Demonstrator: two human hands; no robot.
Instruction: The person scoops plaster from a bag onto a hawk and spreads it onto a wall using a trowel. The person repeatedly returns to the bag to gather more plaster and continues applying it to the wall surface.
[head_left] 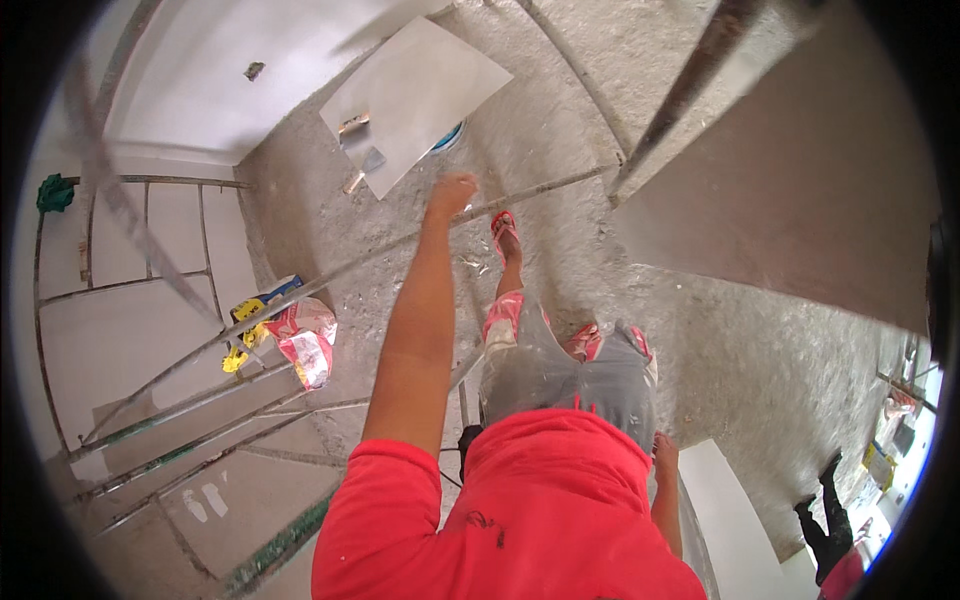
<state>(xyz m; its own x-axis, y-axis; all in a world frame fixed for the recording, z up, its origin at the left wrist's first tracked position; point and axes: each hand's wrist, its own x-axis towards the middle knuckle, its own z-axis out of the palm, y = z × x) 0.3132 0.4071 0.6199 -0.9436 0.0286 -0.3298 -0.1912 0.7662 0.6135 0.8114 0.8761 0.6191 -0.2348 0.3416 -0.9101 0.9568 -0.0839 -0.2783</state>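
Note:
My left hand point(456, 192) reaches forward with its fingers curled and no tool sticking out of it. It appears over the long thin scaffold pipe point(535, 190), not plainly touching it. Beyond it, a pale flat board point(420, 95) rests over a round blue-rimmed container point(449, 138). Metal scraper blades point(373, 160) lie near that board's left edge. Low beside my thigh hangs my right hand point(665, 450), close to the edge of a white panel point(732, 520). Its fingers are only partly visible, and whether it touches the panel is unclear.
Scaffold pipes cross the space on the left, near tiled-looking panels point(110, 330). Crumpled red-and-white bags point(305, 340) and a yellow-and-blue bag point(250, 308) lie there. A large grey slab point(800, 180) fills the upper right. Another person's dark-clad legs point(830, 520) show at lower right.

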